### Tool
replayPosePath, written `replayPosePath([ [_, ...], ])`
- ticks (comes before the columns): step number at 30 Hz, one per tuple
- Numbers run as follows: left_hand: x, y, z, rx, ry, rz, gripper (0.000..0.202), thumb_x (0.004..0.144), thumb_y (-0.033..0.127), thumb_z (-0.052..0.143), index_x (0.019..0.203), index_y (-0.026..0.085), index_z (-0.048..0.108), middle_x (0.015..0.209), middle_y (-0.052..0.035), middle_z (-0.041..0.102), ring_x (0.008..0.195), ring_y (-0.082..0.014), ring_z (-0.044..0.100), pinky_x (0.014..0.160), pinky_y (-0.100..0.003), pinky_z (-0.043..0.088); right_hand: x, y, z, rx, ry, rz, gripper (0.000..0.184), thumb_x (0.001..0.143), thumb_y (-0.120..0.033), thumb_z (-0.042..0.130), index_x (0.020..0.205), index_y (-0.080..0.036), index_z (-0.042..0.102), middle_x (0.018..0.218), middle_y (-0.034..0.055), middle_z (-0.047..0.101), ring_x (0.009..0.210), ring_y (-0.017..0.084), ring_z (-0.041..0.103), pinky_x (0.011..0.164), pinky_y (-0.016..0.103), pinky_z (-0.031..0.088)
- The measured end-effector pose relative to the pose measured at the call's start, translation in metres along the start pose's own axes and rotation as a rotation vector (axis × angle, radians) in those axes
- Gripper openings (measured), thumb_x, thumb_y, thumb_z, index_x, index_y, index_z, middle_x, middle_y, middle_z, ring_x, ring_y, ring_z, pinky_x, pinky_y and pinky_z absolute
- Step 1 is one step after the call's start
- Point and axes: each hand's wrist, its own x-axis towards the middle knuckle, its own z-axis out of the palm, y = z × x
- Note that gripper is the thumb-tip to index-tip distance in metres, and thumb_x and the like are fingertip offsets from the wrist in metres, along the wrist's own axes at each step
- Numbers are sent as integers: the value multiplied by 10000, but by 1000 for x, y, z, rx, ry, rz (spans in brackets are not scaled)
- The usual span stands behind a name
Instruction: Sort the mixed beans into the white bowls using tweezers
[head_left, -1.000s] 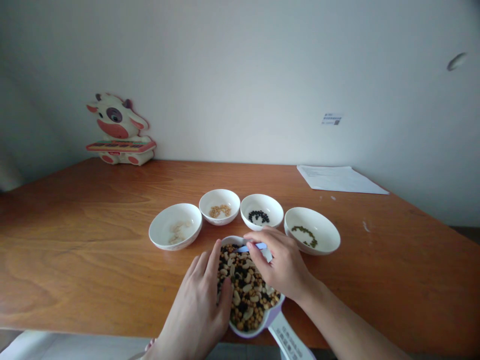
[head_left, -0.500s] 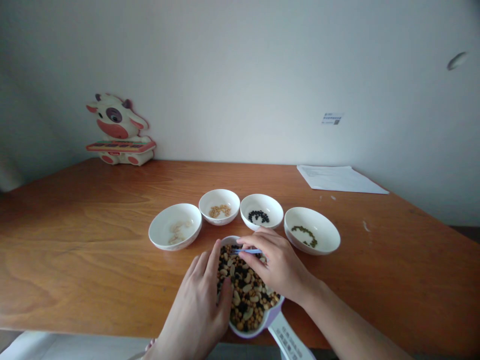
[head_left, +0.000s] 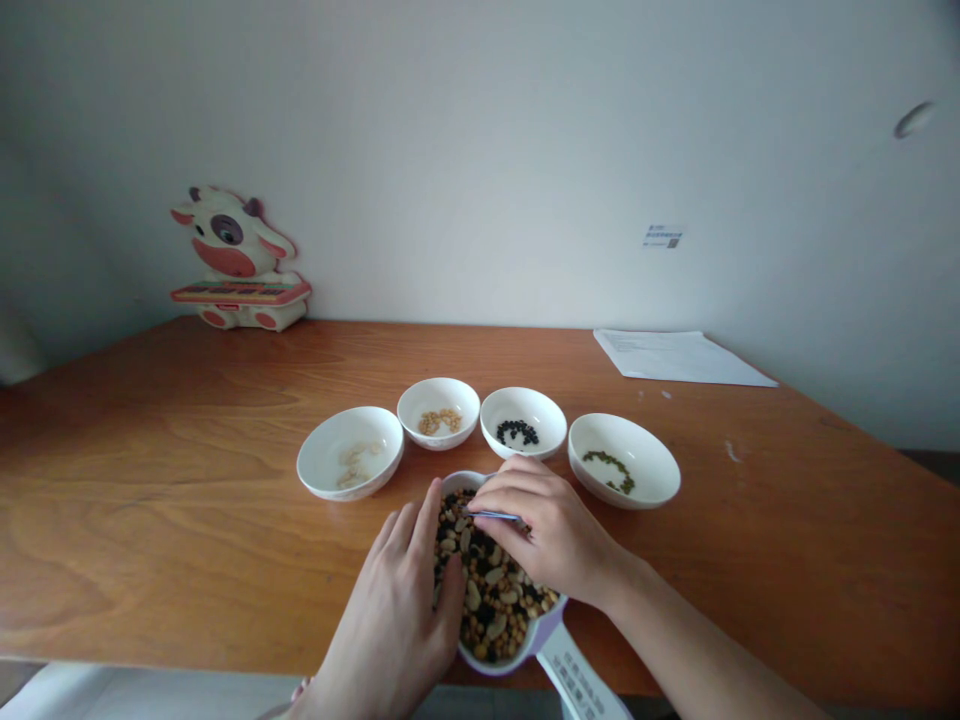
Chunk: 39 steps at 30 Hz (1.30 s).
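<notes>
Near edge: purple-rimmed container (head_left: pixel 547 627) of mixed beans and peanuts (head_left: pixel 487 585), its labelled handle (head_left: pixel 574 675) projecting past the counter (head_left: pixel 187 480). Left hand (head_left: pixel 397 595) lies open along the left rim, thumb apart over the mix; grip on the wall unclear. Right hand (head_left: pixel 547 520) pinches 1 pair of tweezers (head_left: pixel 496 516), over the far part of the mix; tips unclear. Beyond: 4 white bowls (head_left: pixel 645 462), each holding a few pieces.

Risk (judged): a smooth bean could slip from the tips if squeezed off-centre; a bump to the projecting handle could tip the container.

Versus 0.5 s ago: tweezers sit slightly nearer, arms appearing closer together; left hand and bowls unchanged.
</notes>
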Motion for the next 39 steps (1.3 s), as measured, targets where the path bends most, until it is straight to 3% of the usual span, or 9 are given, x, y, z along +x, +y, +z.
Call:
replayPosePath([
  [22,0,1,-1,18,7,-1,591,938,224,398,1512,178,263,1283,-166,592,1160,-325,604,966,-557,546,-1,-5,-3,0,139,34,118,854,-126,570,829,-185,670,753,54,701,722,201,632,717,367,536],
  [33,-2,0,-3,14,-3,-13,547,984,282,409,1512,212,285,1343,-149,579,1205,-303,599,998,-520,545,-2,-4,-3,22,147,28,131,862,-103,579,859,-185,681,767,49,719,720,196,642,704,354,538],
  [36,-1,7,-10,28,58,17,523,987,307,438,1494,224,338,1354,-142,573,1202,-305,604,977,-494,566,-2,-6,-3,33,162,18,133,860,-97,582,863,-179,686,768,52,722,717,196,644,697,351,542],
  [39,-12,10,-16,35,200,91,507,959,272,496,1456,234,407,1336,-134,570,1198,-313,591,950,-464,580,-1,-6,-4,28,189,9,137,860,-99,581,873,-179,692,775,58,730,721,199,657,699,351,556],
])
